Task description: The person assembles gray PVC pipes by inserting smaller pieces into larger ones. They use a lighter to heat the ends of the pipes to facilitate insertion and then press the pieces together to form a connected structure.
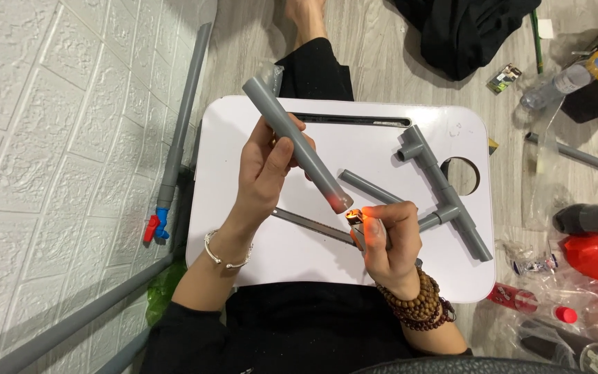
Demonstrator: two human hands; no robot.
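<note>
The left hand (pixel 266 165) was closed around a grey pipe (pixel 296 144), gripping it near the middle and holding it slanted above the small white table (pixel 243 228), its lower end glowing faintly red. The right hand (pixel 382 239) was curled tight around a lighter (pixel 356 220), thumb on top, with a small flame burning just beneath that pipe end. On the table, behind the flame, lay a short grey pipe piece (pixel 369 187) and a longer pipe assembly with tee joints (pixel 444 194); a thin metal saw blade (pixel 309 225) lay under the hands. Beyond the right edge of the table sat plastic bottles (pixel 555 86) and clear wrapping (pixel 576 305). The plastic could scorch, sag or drip if the flame stayed too close, and the fingers on the lighter sat very near the heat, so a burn looked possible
</note>
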